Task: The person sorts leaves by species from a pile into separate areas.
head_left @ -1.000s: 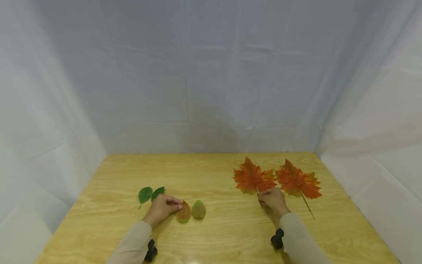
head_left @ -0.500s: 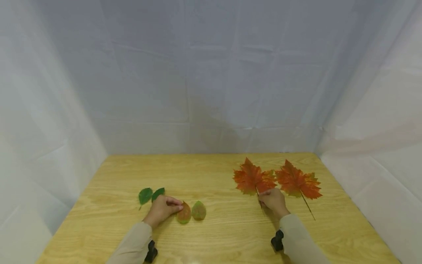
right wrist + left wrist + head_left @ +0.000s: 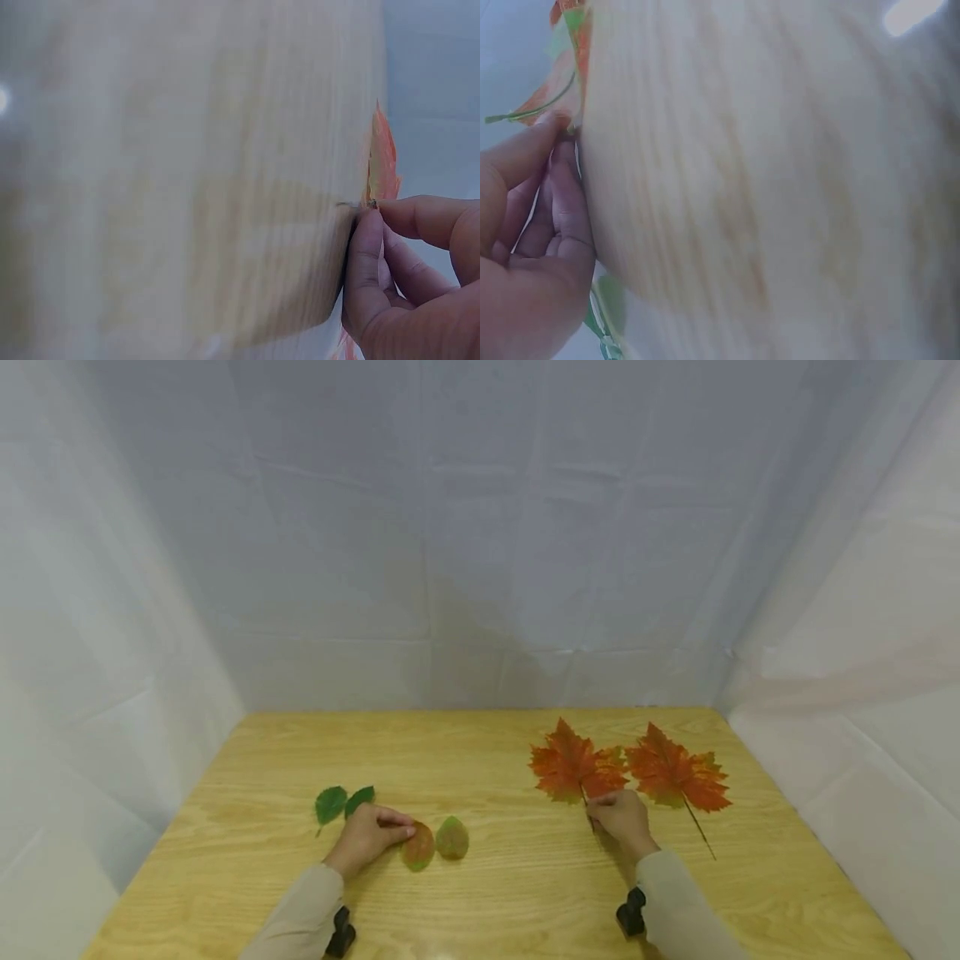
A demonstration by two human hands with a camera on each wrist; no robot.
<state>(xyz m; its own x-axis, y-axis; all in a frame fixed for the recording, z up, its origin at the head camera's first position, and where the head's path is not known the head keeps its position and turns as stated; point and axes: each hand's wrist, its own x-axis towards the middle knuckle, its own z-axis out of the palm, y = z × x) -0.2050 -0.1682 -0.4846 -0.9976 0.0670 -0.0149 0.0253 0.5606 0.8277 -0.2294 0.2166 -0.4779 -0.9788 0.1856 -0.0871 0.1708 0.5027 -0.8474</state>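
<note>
My left hand (image 3: 368,838) pinches the top end of a small reddish-brown leaf (image 3: 418,847) between thumb and fingertips, low over the table. In the left wrist view the thumb and fingers meet at the edge of that leaf (image 3: 566,90). A greenish-brown leaf (image 3: 452,838) lies just right of it. Two green leaves lie behind the left hand; one green leaf (image 3: 330,804) shows whole, the other (image 3: 360,798) is partly covered. With thumb and fingertips, my right hand (image 3: 624,818) pinches the stem of an orange-red maple leaf (image 3: 573,764). A second maple leaf (image 3: 675,768) lies to its right, stem toward me.
The wooden table (image 3: 480,910) carries all the leaves. A pale cloth (image 3: 480,543) hangs behind its far edge, with more cloth at both sides. A black device (image 3: 632,910) is strapped at each wrist.
</note>
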